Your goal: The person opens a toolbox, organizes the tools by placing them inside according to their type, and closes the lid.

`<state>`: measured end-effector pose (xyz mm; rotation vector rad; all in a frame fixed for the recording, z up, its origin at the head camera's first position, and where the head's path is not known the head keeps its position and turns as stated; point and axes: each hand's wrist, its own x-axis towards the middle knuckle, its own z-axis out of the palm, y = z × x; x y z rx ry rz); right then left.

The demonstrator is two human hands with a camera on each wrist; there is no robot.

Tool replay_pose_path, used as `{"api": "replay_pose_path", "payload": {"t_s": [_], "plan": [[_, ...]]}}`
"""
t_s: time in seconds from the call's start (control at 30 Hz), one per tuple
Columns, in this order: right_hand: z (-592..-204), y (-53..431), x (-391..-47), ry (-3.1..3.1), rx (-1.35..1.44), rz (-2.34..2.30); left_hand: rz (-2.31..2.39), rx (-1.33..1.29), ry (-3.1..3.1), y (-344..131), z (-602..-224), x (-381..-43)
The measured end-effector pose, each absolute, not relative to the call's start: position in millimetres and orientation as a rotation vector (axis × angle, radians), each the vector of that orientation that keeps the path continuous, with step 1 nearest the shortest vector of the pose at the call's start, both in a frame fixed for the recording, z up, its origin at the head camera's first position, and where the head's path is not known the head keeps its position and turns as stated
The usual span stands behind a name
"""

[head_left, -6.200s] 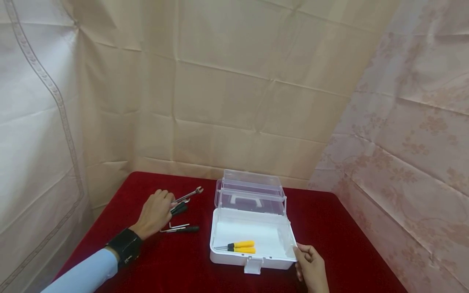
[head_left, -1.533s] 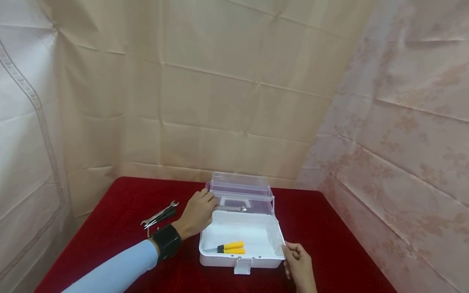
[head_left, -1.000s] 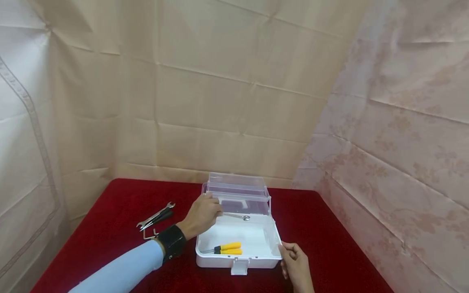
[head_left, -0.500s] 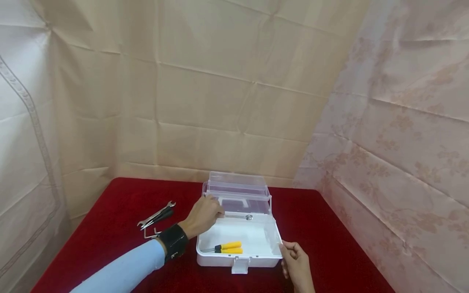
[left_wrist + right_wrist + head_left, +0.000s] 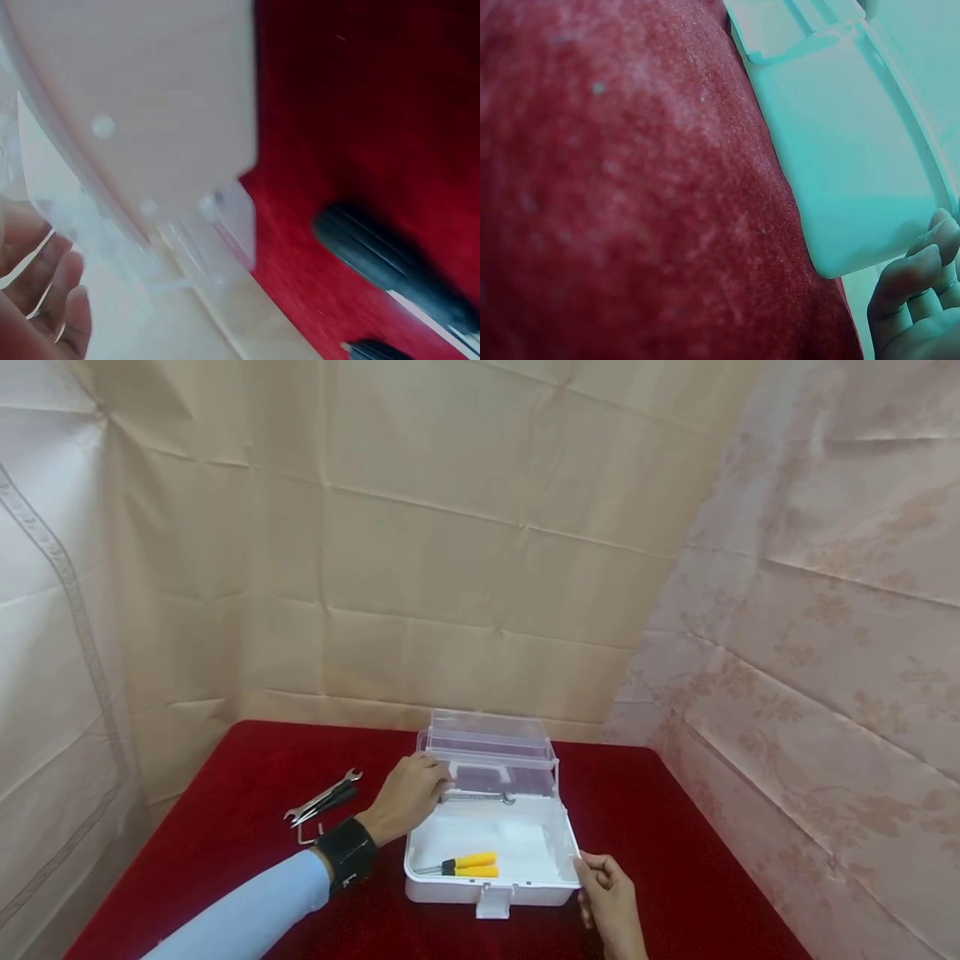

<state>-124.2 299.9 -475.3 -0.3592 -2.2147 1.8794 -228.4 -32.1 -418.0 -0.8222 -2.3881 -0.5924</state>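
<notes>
A white toolbox stands with its clear lid tipped back; two yellow-handled screwdrivers lie inside near the front. My left hand is over the box's back left corner and holds a wrench, which runs to the right along the back edge. The hand covers the wrench's left end. In the left wrist view, the fingers show beside the box wall, while the wrench is out of sight. My right hand pinches the box's front right corner; its thumb and fingers meet the rim in the right wrist view.
Left of the box on the red cloth lie an open-ended wrench, black-handled screwdrivers and a bent hex key, partly behind the left wrist. A latch hangs from the box front. Curtains surround the table.
My left hand has come from the tools on the left to the box, bringing the wrench. Over the last half second the wrench has shifted slightly up and back. My right hand keeps its grip.
</notes>
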Motion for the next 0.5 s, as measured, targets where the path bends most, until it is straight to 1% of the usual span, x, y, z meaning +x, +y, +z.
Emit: {"api": "replay_pose_path", "payload": {"t_s": [0.1, 0.2, 0.4, 0.5], "plan": [[-475.4, 301.0, -124.3, -2.214, -0.348, 1.874, -0.591, -0.736, -2.390, -48.9, -418.9, -230.1], [-474.2, 302.9, -123.5, -2.222, -0.346, 1.865, -0.524, -0.649, -2.444, -75.7, -424.7, -233.0], [-471.1, 306.2, -121.6, -2.219, -0.376, 1.861, -0.334, -0.594, -2.666, -148.1, -441.9, -232.7], [-469.7, 307.3, -121.1, -2.232, -0.382, 1.860, -0.360, -0.542, -2.808, -181.1, -453.5, -229.6]]}}
